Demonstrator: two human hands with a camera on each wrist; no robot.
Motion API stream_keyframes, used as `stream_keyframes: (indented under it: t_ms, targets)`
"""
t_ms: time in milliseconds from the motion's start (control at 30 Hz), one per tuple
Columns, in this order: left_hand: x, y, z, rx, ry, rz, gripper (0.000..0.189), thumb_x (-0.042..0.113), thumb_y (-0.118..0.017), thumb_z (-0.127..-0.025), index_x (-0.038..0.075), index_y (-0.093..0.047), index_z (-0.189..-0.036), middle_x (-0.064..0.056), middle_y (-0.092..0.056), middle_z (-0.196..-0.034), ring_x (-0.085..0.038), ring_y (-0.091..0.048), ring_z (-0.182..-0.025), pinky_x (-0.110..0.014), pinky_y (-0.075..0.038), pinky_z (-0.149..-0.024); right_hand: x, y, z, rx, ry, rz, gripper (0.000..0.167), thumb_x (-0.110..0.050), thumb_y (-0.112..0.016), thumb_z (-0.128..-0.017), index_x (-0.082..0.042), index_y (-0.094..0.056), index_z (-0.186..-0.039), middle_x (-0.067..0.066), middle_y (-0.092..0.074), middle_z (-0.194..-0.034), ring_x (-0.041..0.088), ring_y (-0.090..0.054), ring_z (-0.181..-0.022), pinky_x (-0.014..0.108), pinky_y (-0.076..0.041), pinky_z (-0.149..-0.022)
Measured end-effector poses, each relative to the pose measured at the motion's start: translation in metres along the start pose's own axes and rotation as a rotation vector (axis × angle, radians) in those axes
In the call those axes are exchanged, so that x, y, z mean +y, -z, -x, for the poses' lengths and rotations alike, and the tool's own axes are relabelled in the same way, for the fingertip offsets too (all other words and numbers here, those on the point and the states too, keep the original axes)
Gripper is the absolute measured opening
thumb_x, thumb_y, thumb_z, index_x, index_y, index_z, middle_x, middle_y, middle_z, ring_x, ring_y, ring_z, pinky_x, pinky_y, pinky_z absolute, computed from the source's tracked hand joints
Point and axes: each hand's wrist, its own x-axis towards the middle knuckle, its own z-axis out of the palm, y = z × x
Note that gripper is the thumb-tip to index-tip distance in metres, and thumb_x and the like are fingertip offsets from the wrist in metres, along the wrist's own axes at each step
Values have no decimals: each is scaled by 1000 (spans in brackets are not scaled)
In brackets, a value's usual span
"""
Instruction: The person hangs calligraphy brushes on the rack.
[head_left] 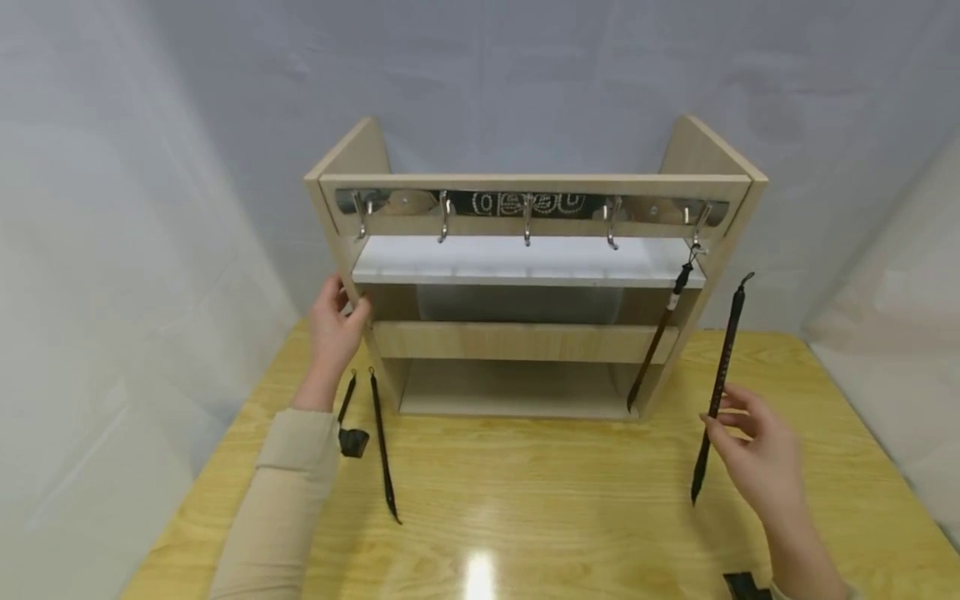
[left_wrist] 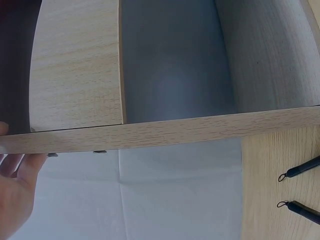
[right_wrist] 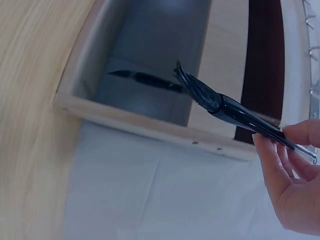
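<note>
A wooden shelf rack (head_left: 525, 342) stands on the table, with a strip of metal hooks (head_left: 527, 218) along its top front. My left hand (head_left: 333, 329) grips its left side panel, the thumb at the front edge and fingers round the outer face. To the right of the rack, my right hand (head_left: 761, 458) pinches a black calligraphy brush (head_left: 726, 358) between thumb and fingers. That brush stands nearly upright, hanging loop at the top and dark bristles (right_wrist: 197, 90) down. Another calligraphy brush (head_left: 662, 325) hangs by its loop from the rightmost hook.
Two more dark brushes, one longer (head_left: 382, 454) and one partly hidden (head_left: 347, 397), lie on the table (head_left: 525, 500) left of the rack. A small black object (head_left: 353, 442) is by the left sleeve. Pale sheeting (head_left: 150, 250) surrounds the table.
</note>
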Motion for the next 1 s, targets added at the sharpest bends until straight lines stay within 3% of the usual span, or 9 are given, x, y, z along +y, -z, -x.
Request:
stream_keyframes:
  t_ms: [200, 467, 633, 1000]
  targets:
    - [1, 0, 1, 5, -4, 26, 39, -5, -50, -81, -5, -46, -120, -18, -49, -121, -30, -45, -114, -40, -45, -87, -18, -12, 1, -55, 105, 16, 41, 10, -62, -74, 7, -51, -114, 13, -56, -93, -14, -47, -77, 6, -46, -59]
    - [-1, 1, 1, 3, -42, -17, 32, -4, -49, -80, -6, -49, -112, -21, -52, -114, -30, -48, -111, -42, -48, -82, -33, -32, -3, -112, 225, -18, 43, 14, -63, -71, 6, -53, -112, 10, -57, -92, 4, -55, -76, 16, -51, -58]
    - [-2, 1, 2, -12, -31, -18, 31, -3, -49, -81, -5, -49, -112, -21, -51, -114, -30, -47, -112, -40, -47, -84, -40, -38, -6, -105, 259, -36, 43, 15, -63, -69, 6, -55, -110, 11, -58, -92, 12, -57, -75, 17, -52, -58]
    - [-2, 1, 0, -4, -34, -27, 34, -3, -49, -81, -4, -48, -114, -20, -51, -116, -29, -47, -112, -41, -47, -84, -50, -44, -16, -113, 273, -45, 43, 14, -64, -69, 6, -55, -110, 10, -58, -89, 13, -55, -74, 18, -52, -58]
